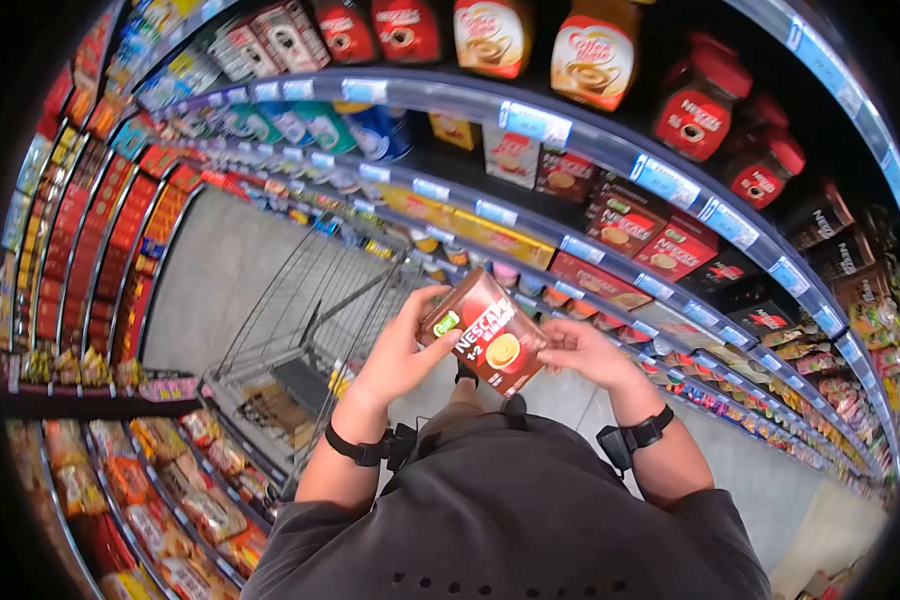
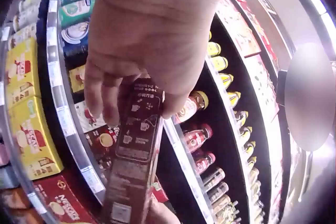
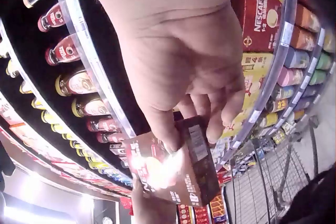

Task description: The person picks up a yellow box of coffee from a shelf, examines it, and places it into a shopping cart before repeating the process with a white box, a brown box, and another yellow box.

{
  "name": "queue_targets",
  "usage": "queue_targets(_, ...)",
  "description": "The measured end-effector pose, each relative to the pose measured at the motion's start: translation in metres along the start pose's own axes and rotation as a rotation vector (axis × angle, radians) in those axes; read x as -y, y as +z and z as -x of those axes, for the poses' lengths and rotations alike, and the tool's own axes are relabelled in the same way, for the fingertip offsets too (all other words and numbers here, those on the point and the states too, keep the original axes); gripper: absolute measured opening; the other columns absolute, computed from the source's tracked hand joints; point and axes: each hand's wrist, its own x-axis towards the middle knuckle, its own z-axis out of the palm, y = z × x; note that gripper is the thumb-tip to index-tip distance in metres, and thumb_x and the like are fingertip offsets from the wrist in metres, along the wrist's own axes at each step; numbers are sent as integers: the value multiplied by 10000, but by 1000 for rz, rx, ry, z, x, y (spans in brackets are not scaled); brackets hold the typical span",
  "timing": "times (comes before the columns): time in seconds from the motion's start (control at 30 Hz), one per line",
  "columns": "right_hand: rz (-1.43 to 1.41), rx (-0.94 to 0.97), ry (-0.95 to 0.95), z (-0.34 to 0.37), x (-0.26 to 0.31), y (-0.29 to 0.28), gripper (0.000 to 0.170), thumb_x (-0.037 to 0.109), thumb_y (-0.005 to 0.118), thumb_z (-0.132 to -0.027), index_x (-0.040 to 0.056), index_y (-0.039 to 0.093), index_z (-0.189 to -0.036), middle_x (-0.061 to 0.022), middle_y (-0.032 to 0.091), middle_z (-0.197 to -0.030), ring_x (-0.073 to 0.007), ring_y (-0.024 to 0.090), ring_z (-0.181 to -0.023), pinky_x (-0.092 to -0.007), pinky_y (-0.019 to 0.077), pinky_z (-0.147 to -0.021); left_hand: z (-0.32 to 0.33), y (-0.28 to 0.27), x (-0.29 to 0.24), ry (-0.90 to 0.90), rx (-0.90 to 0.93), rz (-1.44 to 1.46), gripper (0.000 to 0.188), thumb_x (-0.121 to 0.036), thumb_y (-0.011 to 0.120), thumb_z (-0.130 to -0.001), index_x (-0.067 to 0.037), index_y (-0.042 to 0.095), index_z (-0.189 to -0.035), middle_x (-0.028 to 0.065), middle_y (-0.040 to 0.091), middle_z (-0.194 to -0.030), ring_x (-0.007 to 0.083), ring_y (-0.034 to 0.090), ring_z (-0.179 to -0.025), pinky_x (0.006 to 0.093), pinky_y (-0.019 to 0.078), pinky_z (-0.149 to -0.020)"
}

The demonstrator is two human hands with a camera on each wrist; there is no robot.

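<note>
A brown Nescafé coffee box is held tilted in front of the body, its printed front with a cup picture facing up. My left hand grips its left side, thumb across the front and fingers behind. On the right side, my right hand pinches the box near its edge. In the left wrist view, a narrow side panel with small cup drawings shows below the left hand. The right wrist view has the right thumb on the front, beside a barcode panel.
A metal shopping cart stands to the left on the grey floor. Ahead and to the right, curved-looking shelves hold coffee jars and Nescafé boxes behind price-tag rails. Packaged snacks fill a low rack at the left.
</note>
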Motion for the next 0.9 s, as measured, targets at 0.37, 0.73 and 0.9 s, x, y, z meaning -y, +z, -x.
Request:
queue_targets(0.37,64,176,85,-20,16,58,409,263,668,-1008,-8,599,-1306,-27,684,-1027,-106,637,-841,-276,525,-759,95,-33,28,-38,-196,173,387,-130,552,-1048,-24,446,-1405,12,602,-904,76,578,-789,251,489,-684)
queue_targets(0.73,-126,5,239,-126,-4,193,368,285,670,-1013,37,543,-1253,-102,671,-1146,-198,670,-1067,-372,551,-912,198,-117,62,-122,-344,265,632,-34,636,-986,-73,330,-1538,25,631,-932,72,591,-780,238,489,-646)
queue_targets(0.9,-209,162,218,-195,-15,289,238,172,642,-1015,23,560,-1182,-81,647,-1177,-185,655,-1115,-350,529,-955,269,-193,99,-163,-567,285,582,-46,640,-989,-64,362,-1501,49,671,-981,81,613,-787,248,501,-638)
